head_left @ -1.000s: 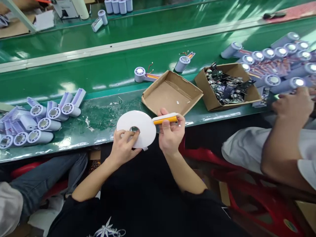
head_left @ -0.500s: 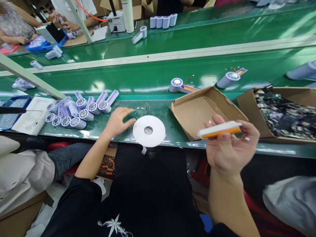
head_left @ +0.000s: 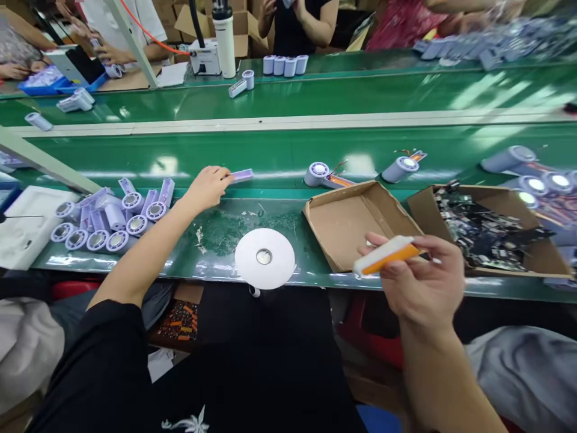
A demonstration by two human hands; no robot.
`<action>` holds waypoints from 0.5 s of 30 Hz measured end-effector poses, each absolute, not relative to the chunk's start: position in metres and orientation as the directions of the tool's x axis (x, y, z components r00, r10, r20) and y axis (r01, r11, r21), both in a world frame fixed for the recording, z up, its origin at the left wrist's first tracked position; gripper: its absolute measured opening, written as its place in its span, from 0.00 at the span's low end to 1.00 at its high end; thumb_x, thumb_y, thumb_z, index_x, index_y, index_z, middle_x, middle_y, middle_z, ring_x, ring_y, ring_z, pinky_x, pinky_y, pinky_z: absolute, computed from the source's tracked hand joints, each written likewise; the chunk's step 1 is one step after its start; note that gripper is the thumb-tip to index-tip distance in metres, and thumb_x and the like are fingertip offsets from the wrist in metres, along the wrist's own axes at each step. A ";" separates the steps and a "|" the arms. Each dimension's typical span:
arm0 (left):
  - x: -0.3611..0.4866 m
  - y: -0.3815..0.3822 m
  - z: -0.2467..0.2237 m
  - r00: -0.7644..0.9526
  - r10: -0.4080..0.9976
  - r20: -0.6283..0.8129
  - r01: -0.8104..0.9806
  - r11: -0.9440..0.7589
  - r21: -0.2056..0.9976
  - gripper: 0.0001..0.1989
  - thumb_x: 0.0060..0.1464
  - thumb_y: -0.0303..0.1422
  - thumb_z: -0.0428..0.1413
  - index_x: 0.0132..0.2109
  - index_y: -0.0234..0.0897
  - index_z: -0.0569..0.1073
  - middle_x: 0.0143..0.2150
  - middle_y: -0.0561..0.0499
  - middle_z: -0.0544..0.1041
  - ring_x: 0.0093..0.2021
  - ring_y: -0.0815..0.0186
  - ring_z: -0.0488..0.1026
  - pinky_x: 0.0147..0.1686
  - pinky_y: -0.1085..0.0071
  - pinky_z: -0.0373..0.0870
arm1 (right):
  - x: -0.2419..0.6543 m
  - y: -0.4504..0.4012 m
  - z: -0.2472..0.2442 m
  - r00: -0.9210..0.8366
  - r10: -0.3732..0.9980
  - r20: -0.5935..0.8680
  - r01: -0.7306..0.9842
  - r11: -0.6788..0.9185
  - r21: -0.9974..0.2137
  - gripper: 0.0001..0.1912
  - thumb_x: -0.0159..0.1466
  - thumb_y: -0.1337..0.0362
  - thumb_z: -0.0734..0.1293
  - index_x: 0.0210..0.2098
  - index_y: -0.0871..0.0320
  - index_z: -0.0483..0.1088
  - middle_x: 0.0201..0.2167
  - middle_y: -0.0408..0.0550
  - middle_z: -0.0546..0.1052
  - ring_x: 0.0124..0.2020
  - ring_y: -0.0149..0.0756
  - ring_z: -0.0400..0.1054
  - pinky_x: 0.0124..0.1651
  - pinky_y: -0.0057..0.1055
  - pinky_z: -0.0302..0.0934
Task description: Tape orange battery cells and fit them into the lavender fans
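Orange-and-white piece in right hand

Open bench lies between the purple housings and white roll, a carton blocking the right

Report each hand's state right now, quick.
Left hand: closed on a lavender plastic housing, mostly hidden by the fingers.
Right hand: holding an orange-and-white piece between thumb and fingers.

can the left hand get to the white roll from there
Probably yes: nothing covers the white roll and nothing stands between it and the left hand, though that hand is holding a purple part.
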State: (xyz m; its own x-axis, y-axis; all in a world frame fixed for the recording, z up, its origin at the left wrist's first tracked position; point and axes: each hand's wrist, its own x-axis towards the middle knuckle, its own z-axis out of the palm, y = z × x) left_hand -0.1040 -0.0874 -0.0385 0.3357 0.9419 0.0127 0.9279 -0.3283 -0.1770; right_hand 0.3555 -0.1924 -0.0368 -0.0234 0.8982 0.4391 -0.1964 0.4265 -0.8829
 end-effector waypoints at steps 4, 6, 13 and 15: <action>-0.080 -0.035 -0.045 0.407 0.909 -0.092 0.895 -0.417 -0.159 0.28 0.61 0.25 0.60 0.68 0.34 0.74 0.71 0.37 0.72 0.71 0.51 0.69 0.72 0.54 0.65 | 0.329 -0.168 -0.008 -0.209 0.860 0.465 -0.186 0.432 -0.883 0.18 0.68 0.62 0.80 0.51 0.48 0.72 0.47 0.46 0.89 0.46 0.47 0.88 0.42 0.39 0.86; -0.073 -0.023 -0.047 0.333 0.933 -0.135 0.915 -0.354 -0.194 0.25 0.61 0.23 0.59 0.65 0.36 0.76 0.67 0.38 0.76 0.70 0.50 0.69 0.73 0.47 0.63 | 0.318 -0.161 0.004 -0.313 0.833 0.456 -0.187 0.416 -0.890 0.18 0.69 0.62 0.79 0.53 0.46 0.72 0.50 0.47 0.89 0.44 0.46 0.88 0.41 0.39 0.86; -0.062 -0.030 -0.046 0.324 0.922 -0.211 0.906 -0.367 -0.212 0.23 0.64 0.19 0.56 0.62 0.36 0.79 0.67 0.39 0.78 0.77 0.43 0.62 0.69 0.44 0.71 | 0.280 -0.115 0.025 -0.434 0.764 0.477 -0.138 0.466 -0.874 0.16 0.68 0.62 0.80 0.52 0.45 0.76 0.49 0.45 0.87 0.49 0.46 0.87 0.47 0.41 0.86; -0.063 -0.031 -0.046 0.371 0.913 -0.171 0.891 -0.402 -0.213 0.24 0.65 0.17 0.51 0.63 0.35 0.79 0.70 0.40 0.76 0.79 0.44 0.59 0.72 0.41 0.67 | 0.264 -0.092 0.024 -0.451 0.765 0.460 -0.101 0.469 -0.878 0.17 0.67 0.58 0.81 0.51 0.46 0.76 0.48 0.45 0.86 0.52 0.46 0.86 0.49 0.42 0.85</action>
